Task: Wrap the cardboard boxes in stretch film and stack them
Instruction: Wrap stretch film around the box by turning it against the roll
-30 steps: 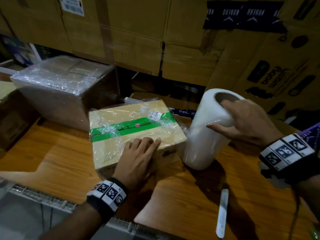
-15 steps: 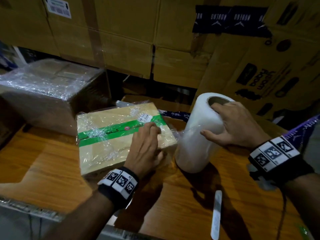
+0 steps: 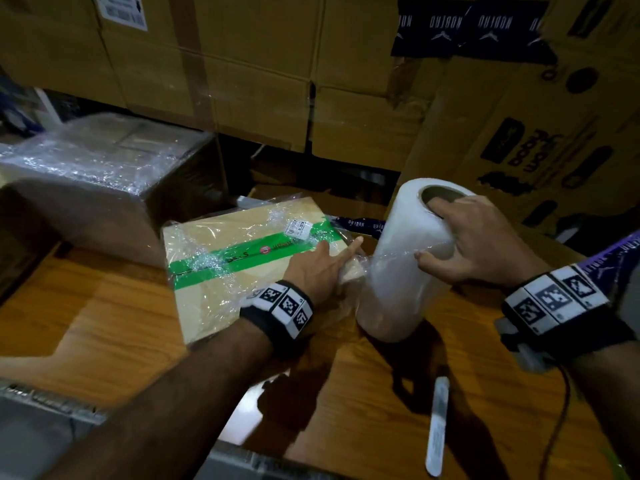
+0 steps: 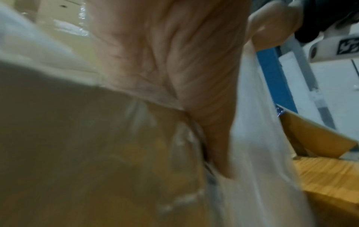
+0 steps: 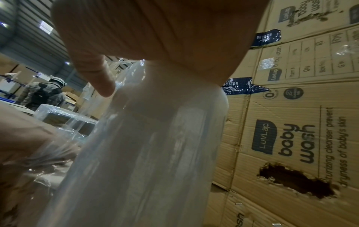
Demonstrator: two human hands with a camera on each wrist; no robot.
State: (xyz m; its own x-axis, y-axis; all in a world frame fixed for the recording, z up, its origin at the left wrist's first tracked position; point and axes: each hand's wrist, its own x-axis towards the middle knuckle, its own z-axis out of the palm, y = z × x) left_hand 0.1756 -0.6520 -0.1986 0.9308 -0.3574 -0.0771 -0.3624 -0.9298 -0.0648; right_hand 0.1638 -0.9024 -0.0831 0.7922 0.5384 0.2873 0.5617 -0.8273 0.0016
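A flat cardboard box point(image 3: 225, 271) with a green tape band lies on the wooden table point(image 3: 104, 323), covered in crinkled stretch film. My left hand point(image 3: 325, 265) rests flat on the box's right end, fingers straight, pressing the film at the edge; the left wrist view shows the palm point(image 4: 165, 61) against the filmed box point(image 4: 77, 145). A white stretch film roll point(image 3: 405, 265) stands upright just right of the box. My right hand point(image 3: 464, 237) grips the roll near its top, fingers reaching into the core and thumb on the side. In the right wrist view the roll point(image 5: 155, 145) fills the middle.
A bigger film-wrapped box point(image 3: 104, 181) sits at the back left. Large cardboard cartons point(image 3: 277, 64) wall off the back and right. A thin white strip point(image 3: 438, 434) lies on the table near the front right. A person point(image 5: 44, 95) stands far off in the right wrist view.
My left hand has slid from the box's near edge to its right end beside the roll. The right hand has stayed on the roll, which has barely shifted.
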